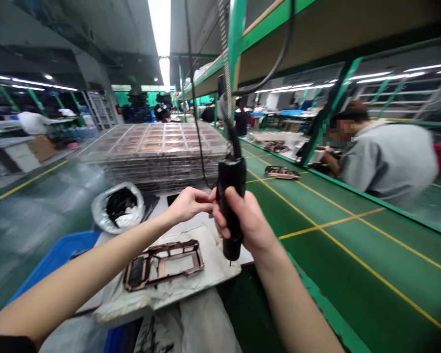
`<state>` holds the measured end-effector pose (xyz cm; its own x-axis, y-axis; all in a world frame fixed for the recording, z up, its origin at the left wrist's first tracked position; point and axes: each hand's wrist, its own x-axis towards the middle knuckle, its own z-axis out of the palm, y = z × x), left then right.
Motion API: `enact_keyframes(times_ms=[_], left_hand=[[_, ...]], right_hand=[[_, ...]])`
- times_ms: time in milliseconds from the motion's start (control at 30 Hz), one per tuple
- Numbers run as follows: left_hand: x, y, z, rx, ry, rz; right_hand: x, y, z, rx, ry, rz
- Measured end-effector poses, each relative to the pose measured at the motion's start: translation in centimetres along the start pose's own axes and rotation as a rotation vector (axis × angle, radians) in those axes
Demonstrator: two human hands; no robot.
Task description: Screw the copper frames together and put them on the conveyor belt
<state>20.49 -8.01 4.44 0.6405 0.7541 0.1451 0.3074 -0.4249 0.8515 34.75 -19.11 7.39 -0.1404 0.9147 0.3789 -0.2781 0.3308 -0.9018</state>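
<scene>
The black electric screwdriver (231, 206) hangs on its cord (230, 132) above the table, gripped around its body by the right hand (242, 220), fingers wrapped tight. It looks light and stiff, with a smooth plastic body that may be slightly slippery; the thick middle seems the place to hold. The left hand (189, 205) is curled narrow, its fingertips (209, 197) at the tool's upper end; whether they pinch anything, I cannot tell. Below lies a copper-coloured metal frame (163, 264) on a white cloth (216, 269), probably rigid but thin-walled. Beyond stand a tall stack of trays (154, 157) and a white bag (119, 208); a blue crate (55, 260) sits to the left.
</scene>
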Motion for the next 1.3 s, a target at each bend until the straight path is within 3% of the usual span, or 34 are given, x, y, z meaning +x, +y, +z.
enact_keyframes(times_ms=[100, 200, 367, 600, 1067, 1300], left_hand=[[-6.3, 0.0, -2.2, -0.232, 0.056, -0.178], [-12.0, -1.2, -2.9, -0.332, 0.202, -0.322], [-17.2, -3.3, -2.2, -0.443, 0.339, -0.393], [-17.8, -4.1, -1.2, -0.591, 0.453, -0.365], [-18.2, -4.5, -0.7, -0.617, 0.429, -0.335], [-18.0, -4.3, -0.8, -0.612, 0.427, -0.390]], right_hand=[[1.4, 0.4, 2.0, 0.117, -0.029, -0.024], [2.8, 1.0, 5.1, 0.181, -0.049, -0.019], [4.3, 2.1, 9.5, 0.286, -0.048, -0.024], [4.9, 2.7, 12.0, 0.275, 0.023, -0.025], [4.8, 3.3, 12.0, 0.278, -0.013, -0.032], [4.6, 3.4, 11.7, 0.319, -0.019, -0.017]])
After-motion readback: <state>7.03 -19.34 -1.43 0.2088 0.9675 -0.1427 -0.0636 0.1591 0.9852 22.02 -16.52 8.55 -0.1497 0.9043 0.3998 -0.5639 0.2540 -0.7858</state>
